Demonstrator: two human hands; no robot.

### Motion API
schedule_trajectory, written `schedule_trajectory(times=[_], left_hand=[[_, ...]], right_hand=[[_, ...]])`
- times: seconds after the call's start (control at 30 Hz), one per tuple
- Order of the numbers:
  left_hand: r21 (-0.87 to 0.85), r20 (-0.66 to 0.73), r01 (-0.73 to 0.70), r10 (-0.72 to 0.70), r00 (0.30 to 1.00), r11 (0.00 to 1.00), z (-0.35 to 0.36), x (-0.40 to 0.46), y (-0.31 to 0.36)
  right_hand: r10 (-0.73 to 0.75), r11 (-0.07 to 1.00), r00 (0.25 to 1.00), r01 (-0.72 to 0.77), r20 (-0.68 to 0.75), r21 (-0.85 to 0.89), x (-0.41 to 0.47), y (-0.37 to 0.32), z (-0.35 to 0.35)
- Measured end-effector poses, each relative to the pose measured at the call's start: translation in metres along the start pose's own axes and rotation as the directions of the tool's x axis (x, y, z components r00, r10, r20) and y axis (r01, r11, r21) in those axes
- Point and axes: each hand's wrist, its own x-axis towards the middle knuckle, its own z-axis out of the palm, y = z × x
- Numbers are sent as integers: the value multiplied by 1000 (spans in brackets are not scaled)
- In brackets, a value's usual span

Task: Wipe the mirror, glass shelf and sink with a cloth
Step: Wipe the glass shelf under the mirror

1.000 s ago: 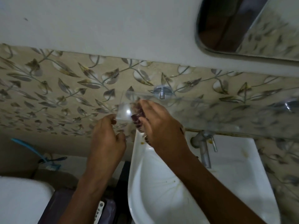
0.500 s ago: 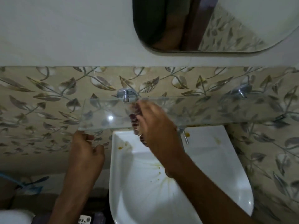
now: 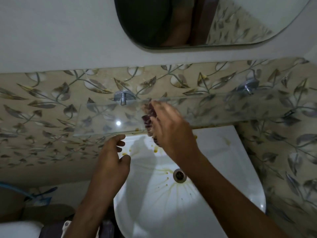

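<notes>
Head view: the left hand (image 3: 111, 160), fingers loosely curled and empty, is just under the shelf (image 3: 106, 117) edge and should steady it while the right hand (image 3: 171, 133), fingers holding the cloth (image 3: 148, 117), rubs flat along the glass, above the stained sink (image 3: 214, 152).

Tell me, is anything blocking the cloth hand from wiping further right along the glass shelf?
Nothing visible does. The right hand presses the cloth on the glass shelf, and the glass to its right looks bare.
</notes>
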Motion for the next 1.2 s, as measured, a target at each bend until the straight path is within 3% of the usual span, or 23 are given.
schedule_trajectory(times=[0.2,0.33,0.47,0.63,0.83,0.97,1.07,1.2], left_hand=[[3,-9,-5,5,1000,1000,6,-5,5],[24,19,-29,29,999,999,20,-8,17],[28,79,-56,54,995,998,40,-12,35],[15,115,-117,115,987,993,60,-15,56],[-6,110,-114,114,987,993,68,-13,73],[4,107,-120,119,987,993,67,-15,77],[6,120,-120,118,986,993,74,-23,82],[-10,138,-141,141,980,990,88,-34,90]], right_hand=[[184,979,981,-187,-56,-76,-7,54,-34],[198,974,978,-204,-72,-93,-8,51,-33],[125,990,991,-127,-39,-61,-10,52,-35],[243,967,960,-251,-138,-40,-12,79,-51],[30,999,999,-29,-39,46,-20,76,-51],[217,976,961,-219,-170,10,-22,115,-82],[297,954,933,-281,-203,103,-28,128,-101],[386,858,901,-272,-197,435,-50,129,-113]])
